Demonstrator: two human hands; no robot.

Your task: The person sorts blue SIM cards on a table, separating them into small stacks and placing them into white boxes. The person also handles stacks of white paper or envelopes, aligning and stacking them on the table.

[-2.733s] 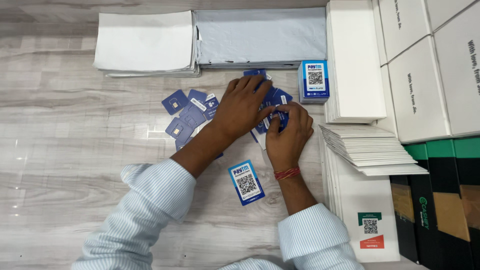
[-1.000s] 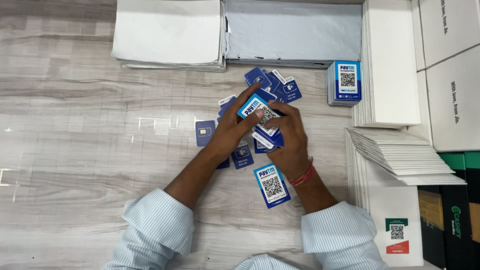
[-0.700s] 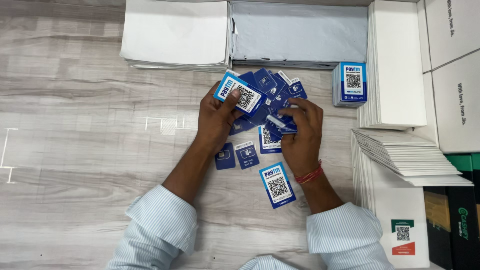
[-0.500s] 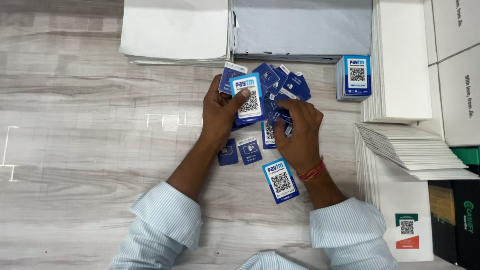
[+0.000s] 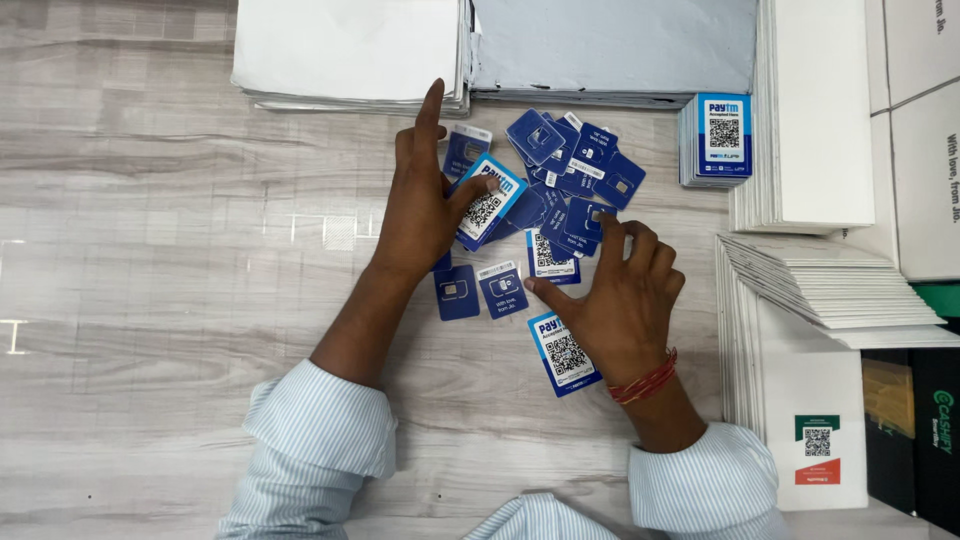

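My left hand (image 5: 425, 205) pinched a code card (image 5: 487, 200) between thumb and fingers, index finger stretched straight up; the card tilted, its long axis running up to the right, over the pile of blue cards (image 5: 570, 175). My right hand (image 5: 620, 300) lay spread, fingertips on that pile, gripping nothing.

Bare tabletop (image 5: 150, 300) open leftward, paper stacks (image 5: 350, 50) behind, envelope stacks (image 5: 820, 290) blocking right
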